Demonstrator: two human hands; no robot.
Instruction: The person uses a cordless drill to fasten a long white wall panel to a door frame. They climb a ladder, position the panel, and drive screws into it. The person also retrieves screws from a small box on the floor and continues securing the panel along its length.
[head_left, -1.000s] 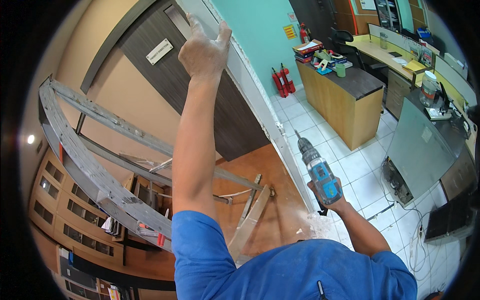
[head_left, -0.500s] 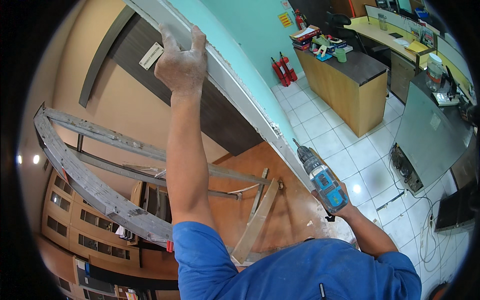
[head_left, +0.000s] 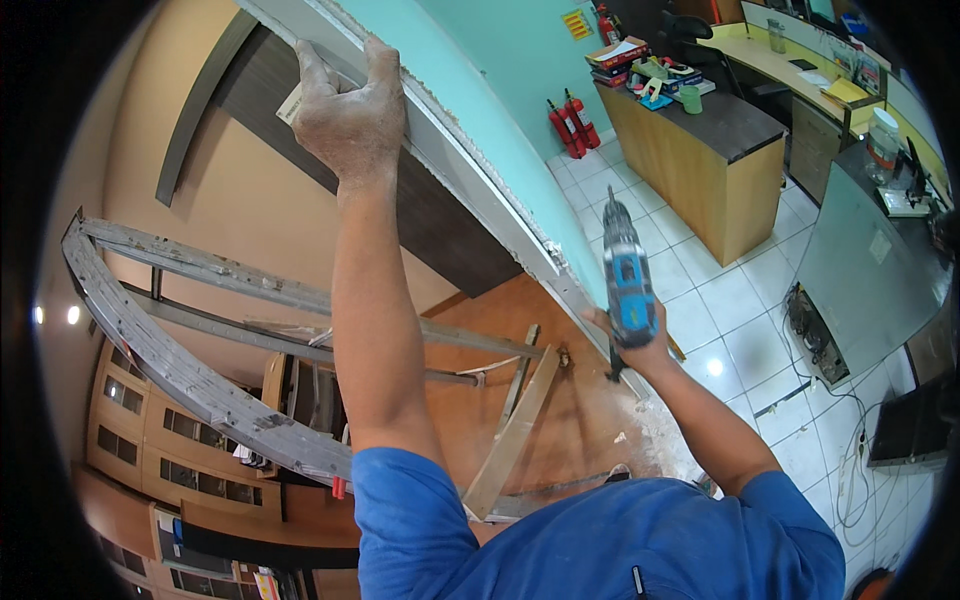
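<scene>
My left hand (head_left: 352, 125), dusty with white powder, grips a long white strip (head_left: 478, 205) along the rough edge of the turquoise wall. Its thumb and forefinger show; the other fingers are curled and partly hidden. In my right hand (head_left: 650, 350) is a blue and black cordless drill (head_left: 630, 285), held by its handle. The drill's bit points up and away, apart from the strip. Just left of the drill runs the lower stretch of the strip.
A dusty metal ladder (head_left: 200, 370) stands at left, with a wooden plank (head_left: 515, 430) near its legs. Fire extinguishers (head_left: 575, 125) are by the turquoise wall. To the right are a dark-topped desk (head_left: 690, 165), a leaning grey panel (head_left: 870, 260) and loose cables (head_left: 855, 450).
The drill has risen and swung more upright, its bit moving up and slightly right, away from the strip. My left hand has shifted slightly left and up in the view.
</scene>
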